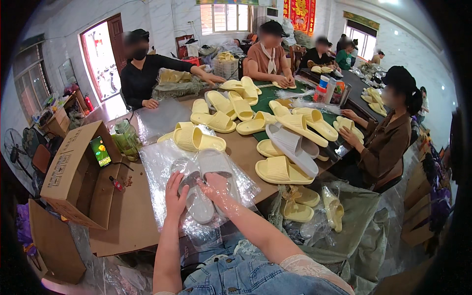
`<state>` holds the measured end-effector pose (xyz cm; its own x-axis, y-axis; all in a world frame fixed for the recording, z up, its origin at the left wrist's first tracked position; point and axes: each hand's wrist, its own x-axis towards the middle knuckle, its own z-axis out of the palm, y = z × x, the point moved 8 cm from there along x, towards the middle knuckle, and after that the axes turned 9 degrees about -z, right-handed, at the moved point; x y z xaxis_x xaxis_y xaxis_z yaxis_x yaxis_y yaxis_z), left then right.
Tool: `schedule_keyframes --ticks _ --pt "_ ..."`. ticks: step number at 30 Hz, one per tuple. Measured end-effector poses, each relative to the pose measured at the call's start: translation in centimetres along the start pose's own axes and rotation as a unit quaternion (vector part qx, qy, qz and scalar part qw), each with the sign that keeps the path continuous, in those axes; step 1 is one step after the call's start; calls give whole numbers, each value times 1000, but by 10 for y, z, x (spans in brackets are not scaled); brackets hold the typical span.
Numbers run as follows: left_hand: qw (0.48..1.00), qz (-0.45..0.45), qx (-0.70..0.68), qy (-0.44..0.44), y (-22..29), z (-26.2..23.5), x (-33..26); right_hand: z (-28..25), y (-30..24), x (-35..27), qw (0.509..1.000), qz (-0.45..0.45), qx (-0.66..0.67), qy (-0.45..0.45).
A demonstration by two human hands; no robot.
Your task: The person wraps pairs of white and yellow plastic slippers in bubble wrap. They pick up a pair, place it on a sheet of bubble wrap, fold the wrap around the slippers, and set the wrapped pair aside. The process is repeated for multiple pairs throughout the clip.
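Observation:
A pair of grey slippers lies side by side on the clear plastic bags (156, 183) in front of me. My left hand (175, 194) rests against the outer edge of the left grey slipper (200, 205), its fingers stretched out and thumb apart. My right hand (215, 189) grips the right grey slipper (215, 160) at its foot opening, the fingertips partly hidden by the strap. Shiny clear film covers part of the slippers and seems to lie over my right hand and wrist. Just beyond the bags sits a pale yellow slipper (199, 139).
Yellow slippers (282, 170) are heaped to the right, a loose grey slipper (293, 147) on top. At left stand an open cardboard box (73, 172), a phone (101, 151) and a green-tinted jar (126, 139). Co-workers sit around the table; one person's hand (350, 132) touches a yellow slipper.

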<state>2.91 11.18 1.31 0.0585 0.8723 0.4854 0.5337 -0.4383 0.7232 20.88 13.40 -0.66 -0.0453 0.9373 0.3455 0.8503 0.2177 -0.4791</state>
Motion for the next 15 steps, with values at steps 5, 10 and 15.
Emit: schedule_keyframes --ticks 5,10,15 --pt "1000 0 -2 -1 -4 0 0 4 -1 0 1000 1 7 -11" --pt "1000 9 0 3 -4 1 2 -1 -11 -7 998 -44 48 -18" --pt "1000 -7 -20 -1 -7 -1 1 -28 -29 -65 980 -149 115 -58"
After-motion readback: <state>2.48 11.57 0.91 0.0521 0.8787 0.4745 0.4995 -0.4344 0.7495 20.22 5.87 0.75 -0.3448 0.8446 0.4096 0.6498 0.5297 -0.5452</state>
